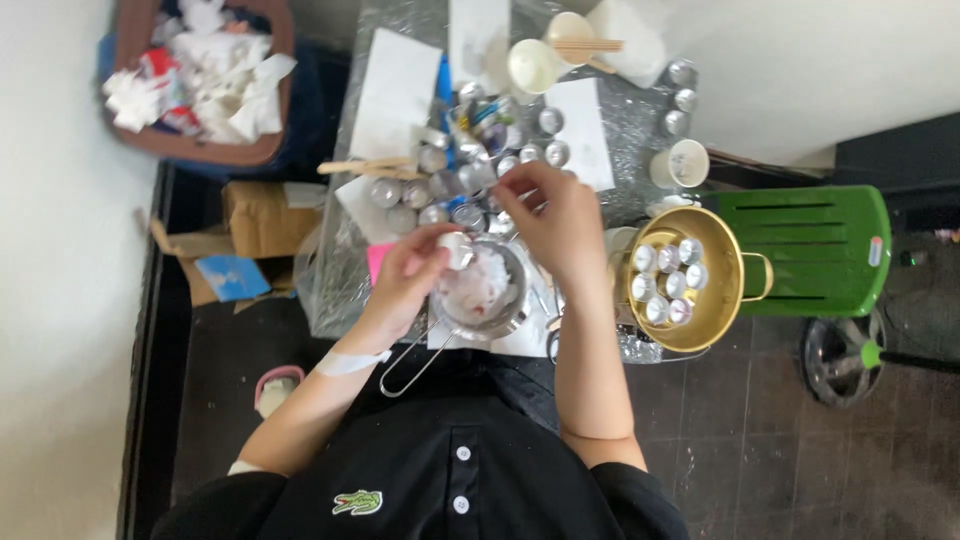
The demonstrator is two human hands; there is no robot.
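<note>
My left hand (412,268) holds a small round metal cup (458,249) over a metal sieve bowl (484,292) filled with white flaky material. My right hand (555,222) hovers just right of and above the sieve, fingers pinched together near the small tins; what it pinches is too small to tell. Several little silver tins (440,180) crowd the foil-covered table (620,120) just beyond both hands. The sieve's wire handle (410,362) points toward my body.
A gold pot (690,278) holding several small tins sits right of the sieve, beside a green plastic stool (810,250). White paper cups (535,65) and wooden sticks lie at the table's far end. A bin of crumpled paper (200,75) and cardboard scraps (255,220) lie left.
</note>
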